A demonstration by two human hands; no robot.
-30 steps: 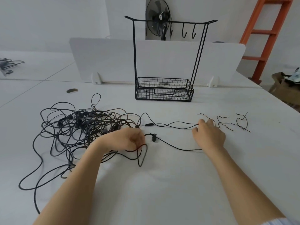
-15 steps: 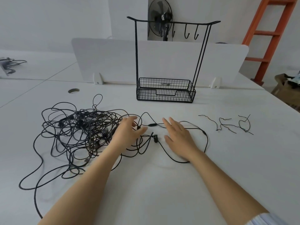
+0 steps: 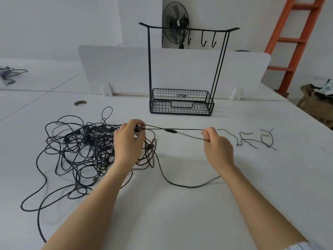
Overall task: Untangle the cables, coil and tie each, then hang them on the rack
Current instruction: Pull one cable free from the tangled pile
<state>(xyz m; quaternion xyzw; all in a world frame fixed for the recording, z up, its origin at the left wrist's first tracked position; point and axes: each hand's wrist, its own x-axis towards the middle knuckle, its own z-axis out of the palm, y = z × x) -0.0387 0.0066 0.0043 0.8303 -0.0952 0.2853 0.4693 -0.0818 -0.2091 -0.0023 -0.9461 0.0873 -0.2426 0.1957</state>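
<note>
- Cables (image 3: pixel 84 147) sprawl tangled on the white surface (image 3: pixel 180 213), left of centre.
- Rack (image 3: pixel 181 105) stands behind, hooks (image 3: pixel 203 40) bare, an orange ladder (image 3: pixel 295 40) beyond.
- Left hand (image 3: pixel 128 141) pinches one strand (image 3: pixel 180 130) at the tangle's edge; right hand (image 3: pixel 218 148) pinches it further along, stretched taut between them, likely to trace it free.
- Twist ties (image 3: pixel 248 140) wait just right.

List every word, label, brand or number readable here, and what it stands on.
No readable text in this view.
Round mark on the divider foot: too small to read.
Print on the crumpled item at the right edge: blurred.
The rack and cables: no labels visible.
</note>
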